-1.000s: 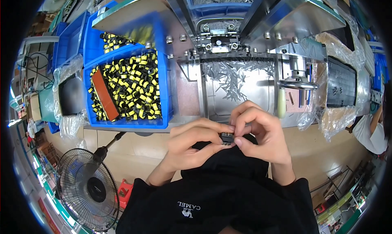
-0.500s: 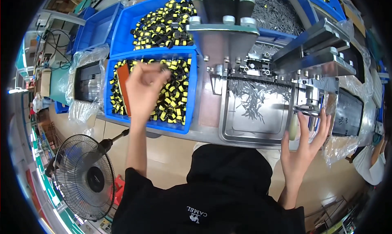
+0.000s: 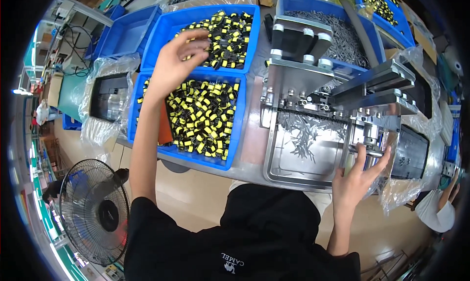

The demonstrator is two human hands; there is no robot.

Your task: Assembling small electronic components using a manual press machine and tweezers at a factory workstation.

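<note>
My left hand (image 3: 183,55) reaches over the far blue bin (image 3: 152,45) of small black-and-yellow components (image 3: 227,41). Its fingers are loosely bent, the thumb stands apart, and nothing shows between them. A near blue bin (image 3: 235,151) with more of these components lies below my left forearm, which partly hides a reddish-brown board (image 3: 165,126) there. My right hand (image 3: 356,175) has its fingers spread at the round metal part (image 3: 367,148) on the front of a metal press-like fixture (image 3: 303,77); the fingertips appear to touch it.
A steel tray (image 3: 298,171) with loose grey metal pins (image 3: 303,139) sits under the fixture's front. Behind stands a blue bin (image 3: 338,36) of grey pins. Plastic-wrapped black trays (image 3: 108,97) lie at both sides. A black fan (image 3: 95,212) stands at lower left; another person (image 3: 437,210) is at far right.
My left hand has moved from the near bin to above the far bin, and its fingers have come apart from a pinch. My right hand stays at the round metal part. The view has shifted slightly.
</note>
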